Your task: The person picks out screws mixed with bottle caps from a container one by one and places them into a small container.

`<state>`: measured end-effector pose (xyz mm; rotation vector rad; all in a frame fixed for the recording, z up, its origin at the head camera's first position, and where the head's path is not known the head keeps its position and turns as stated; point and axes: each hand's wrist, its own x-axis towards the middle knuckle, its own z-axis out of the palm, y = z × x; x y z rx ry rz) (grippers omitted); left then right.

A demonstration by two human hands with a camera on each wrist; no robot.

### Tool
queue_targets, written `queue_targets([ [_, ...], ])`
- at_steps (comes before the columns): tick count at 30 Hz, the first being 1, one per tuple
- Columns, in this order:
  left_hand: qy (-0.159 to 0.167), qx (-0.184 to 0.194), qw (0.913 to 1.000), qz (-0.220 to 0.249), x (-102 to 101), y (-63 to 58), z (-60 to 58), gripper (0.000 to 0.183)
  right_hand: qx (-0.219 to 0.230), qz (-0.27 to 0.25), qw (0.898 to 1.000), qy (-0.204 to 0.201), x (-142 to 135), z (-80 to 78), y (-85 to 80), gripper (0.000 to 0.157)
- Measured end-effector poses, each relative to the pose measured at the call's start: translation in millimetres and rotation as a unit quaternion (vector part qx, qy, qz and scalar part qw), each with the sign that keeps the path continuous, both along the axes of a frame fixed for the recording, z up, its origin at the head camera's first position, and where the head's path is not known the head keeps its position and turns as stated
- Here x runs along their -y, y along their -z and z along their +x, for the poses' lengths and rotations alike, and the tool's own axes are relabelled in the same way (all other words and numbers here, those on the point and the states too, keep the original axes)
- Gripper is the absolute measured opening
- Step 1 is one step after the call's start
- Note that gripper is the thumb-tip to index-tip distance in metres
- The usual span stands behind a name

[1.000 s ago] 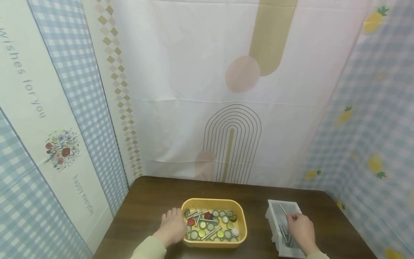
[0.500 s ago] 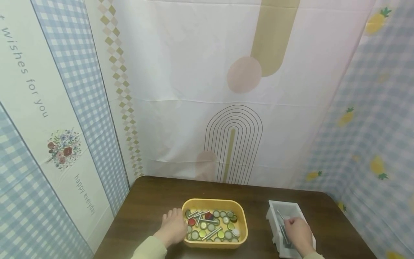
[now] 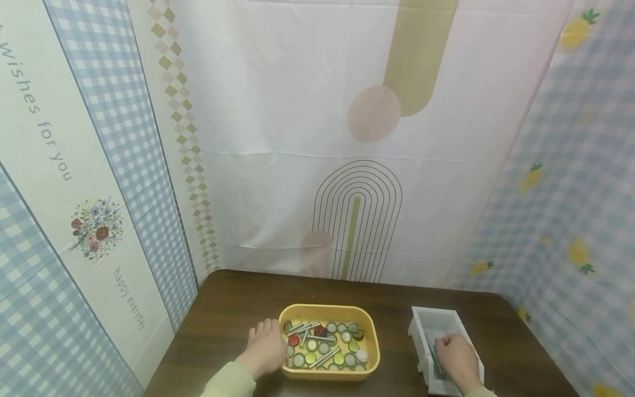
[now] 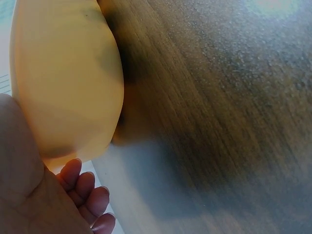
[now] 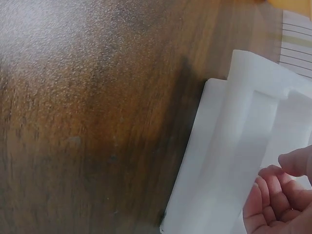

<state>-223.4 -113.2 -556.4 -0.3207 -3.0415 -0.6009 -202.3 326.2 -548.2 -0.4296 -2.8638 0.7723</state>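
Note:
A yellow basin [image 3: 368, 353] holds bottle caps [image 3: 310, 358] and several slim silver bolts or nails [image 3: 324, 357]. At its left end my left hand [image 3: 268, 346] grips the rim; in the left wrist view the curled fingers [image 4: 97, 197] lie by the outer corner of the yellow wall. Farther right, my right hand [image 3: 457, 357] is inside the white bin [image 3: 419, 336], over more silver rods [image 3: 436, 358]. In the right wrist view its fingers [image 5: 278, 192] bend loosely and the thumb is near the index fingertip, with nothing visible between them.
Both containers stand on a dark wooden table [image 3: 238, 300], with a gap of bare wood between them. A white printed cloth [image 3: 258, 193] hangs behind the table. Checked cloth [image 3: 555, 220] closes off the right side, and another hangs at the left.
The silver rod that stuck out of my right hand's fingers no longer shows, and that hand has shifted slightly lower into the white bin. My left hand stays at the basin's rim.

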Motion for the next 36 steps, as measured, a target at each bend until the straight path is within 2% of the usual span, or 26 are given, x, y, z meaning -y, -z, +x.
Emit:
queue_targets([
  [6,0.000,-0.001,1.0000,0.002,-1,-1.6,0.5,0.029,-0.006,-0.017,1.000,-0.005,3,-2.4,-10.2,0.034],
  [11,-0.004,0.005,1.0000,0.000,0,0.0,-0.3,0.031,-0.040,-0.056,0.997,-0.025,15,-8.2,-27.4,0.039],
  [13,-0.004,0.007,1.0000,-0.001,0,0.5,-0.6,0.033,-0.054,-0.073,0.995,-0.043,23,-10.9,-34.0,0.038],
  [18,-0.002,0.011,0.9999,-0.001,0,1.2,-1.3,0.033,-0.054,-0.107,0.987,-0.109,52,-17.2,-46.7,0.040],
  [24,0.000,0.007,1.0000,0.002,1,2.0,-1.5,0.033,-0.055,-0.094,0.977,-0.182,93,-25.9,-43.4,0.033],
  [28,-0.002,0.004,1.0000,0.003,1,2.7,-1.1,0.031,-0.056,-0.069,0.961,-0.261,118,-30.9,-35.6,0.026],
  [32,-0.002,-0.003,1.0000,0.003,1,2.0,0.0,0.030,-0.038,-0.061,0.934,-0.350,140,-32.1,-31.2,0.022],
  [36,0.001,-0.005,1.0000,0.004,0,0.6,0.6,0.029,-0.010,-0.048,0.911,-0.409,162,-30.4,-28.6,0.022],
])
